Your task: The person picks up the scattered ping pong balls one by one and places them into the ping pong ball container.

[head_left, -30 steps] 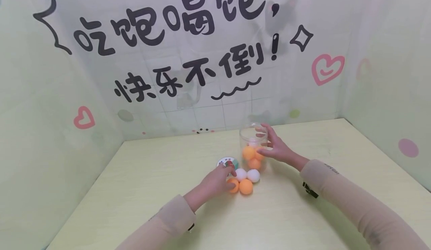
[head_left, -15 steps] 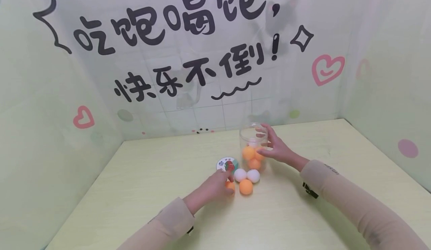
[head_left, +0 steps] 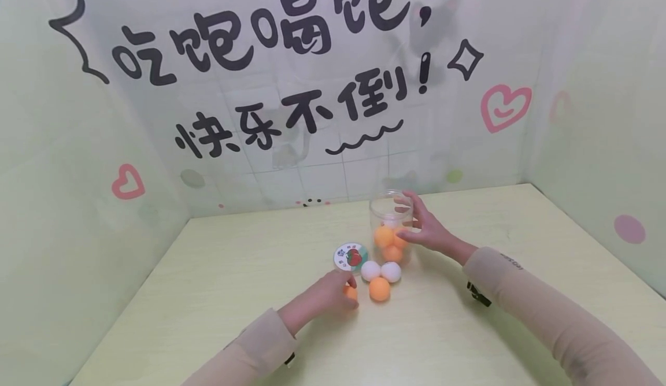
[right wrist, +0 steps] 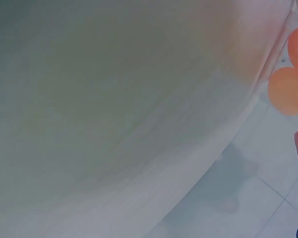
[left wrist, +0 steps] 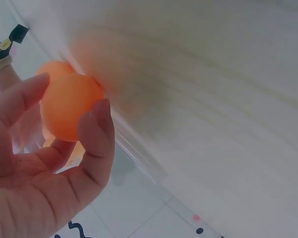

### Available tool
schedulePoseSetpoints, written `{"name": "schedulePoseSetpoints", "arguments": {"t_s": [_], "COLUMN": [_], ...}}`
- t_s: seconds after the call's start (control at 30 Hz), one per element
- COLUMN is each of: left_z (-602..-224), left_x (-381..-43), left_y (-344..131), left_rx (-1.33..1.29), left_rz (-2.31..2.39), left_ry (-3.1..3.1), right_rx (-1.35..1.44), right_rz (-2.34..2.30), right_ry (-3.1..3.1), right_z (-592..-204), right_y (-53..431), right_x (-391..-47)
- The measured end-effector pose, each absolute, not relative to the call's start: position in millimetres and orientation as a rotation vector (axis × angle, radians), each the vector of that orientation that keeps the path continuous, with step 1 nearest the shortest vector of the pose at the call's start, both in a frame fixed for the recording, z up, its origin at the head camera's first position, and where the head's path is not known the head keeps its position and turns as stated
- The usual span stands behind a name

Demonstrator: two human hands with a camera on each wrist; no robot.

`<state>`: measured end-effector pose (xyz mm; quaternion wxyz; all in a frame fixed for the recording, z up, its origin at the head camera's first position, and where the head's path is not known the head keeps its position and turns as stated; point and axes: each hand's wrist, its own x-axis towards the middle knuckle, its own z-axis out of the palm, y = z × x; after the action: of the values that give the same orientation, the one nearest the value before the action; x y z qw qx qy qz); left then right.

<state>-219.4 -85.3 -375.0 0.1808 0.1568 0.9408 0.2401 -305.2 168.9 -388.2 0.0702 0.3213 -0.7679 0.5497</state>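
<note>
My left hand [head_left: 330, 296] pinches an orange ping-pong ball [left wrist: 72, 110] between thumb and fingertips, just above the table at the near left of the other balls. My right hand [head_left: 428, 229] holds the side of a clear plastic jar [head_left: 378, 211] that stands upright without a cover. Several orange balls [head_left: 384, 237] and a white one lie inside the jar. In front of it, two white balls [head_left: 371, 271] and another orange ball [head_left: 380, 289] rest close together on the table. In the right wrist view, only a fingertip and some balls show at the right edge.
A round white and green disc [head_left: 350, 257] with a red fruit picture lies flat, left of the jar. The pale wooden table [head_left: 250, 264] meets a printed curtain [head_left: 291, 184] at the back and on both sides.
My left hand has taken hold of the left orange ball and drawn it away from the group, slightly left and nearer. The disc shows fully now. My right hand and the jar stay put.
</note>
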Motion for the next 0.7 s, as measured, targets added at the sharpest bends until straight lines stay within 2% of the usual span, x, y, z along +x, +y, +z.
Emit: {"name": "schedulePoseSetpoints", "arguments": {"t_s": [0.7], "left_z": [-358.6], "left_x": [-216.3], "left_y": [-91.1], "left_rx": [0.453], "left_rz": [0.757], "left_ry": [2.698], "right_rx": [0.960], "right_rz": [1.653], "right_ry": [-2.311], "right_z": [-386.7], "right_y": [168.3], "right_x": [-302.9]}}
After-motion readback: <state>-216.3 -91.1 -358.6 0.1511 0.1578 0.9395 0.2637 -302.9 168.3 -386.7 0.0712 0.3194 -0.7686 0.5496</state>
